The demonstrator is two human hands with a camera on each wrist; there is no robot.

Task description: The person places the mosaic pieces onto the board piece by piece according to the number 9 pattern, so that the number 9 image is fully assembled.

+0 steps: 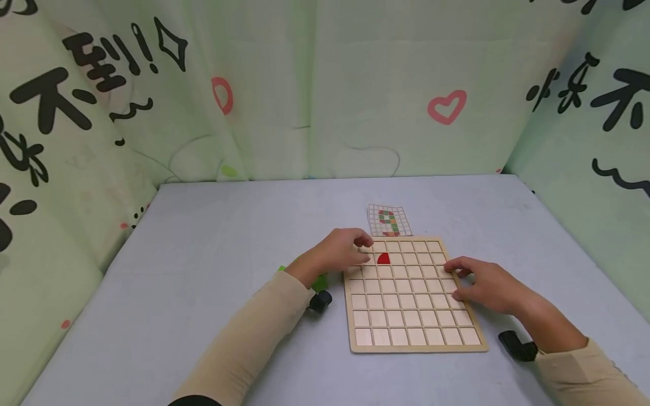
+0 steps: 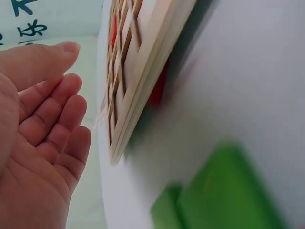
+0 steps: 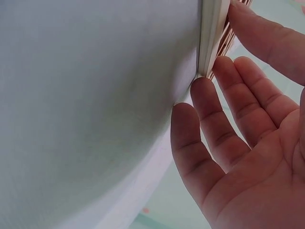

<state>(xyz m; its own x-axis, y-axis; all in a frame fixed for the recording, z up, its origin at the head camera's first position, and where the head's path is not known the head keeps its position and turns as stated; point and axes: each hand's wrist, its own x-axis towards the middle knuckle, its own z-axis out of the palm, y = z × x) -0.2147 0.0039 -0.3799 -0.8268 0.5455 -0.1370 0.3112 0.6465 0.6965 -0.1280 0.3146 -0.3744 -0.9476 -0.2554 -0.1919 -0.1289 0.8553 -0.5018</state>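
A wooden grid board (image 1: 408,303) lies flat on the table. One red piece with a curved side (image 1: 383,259) sits in a cell of its second row from the top, left of the middle. My left hand (image 1: 345,249) hovers over the board's upper left corner, its thumb and loosely bent fingers apart with nothing between them, as the left wrist view confirms. At the opposite side, my right hand (image 1: 487,283) touches the board's right edge with its fingertips (image 3: 205,88). Behind the board lies a gridded card (image 1: 390,220) with a red, green and orange pattern.
Green blocks (image 2: 224,191) rest on the table left of the board, partly hidden by the left forearm in the head view. Another red piece (image 2: 158,86) shows beside the board's left edge. Printed curtains (image 1: 376,90) enclose the table's back and sides.
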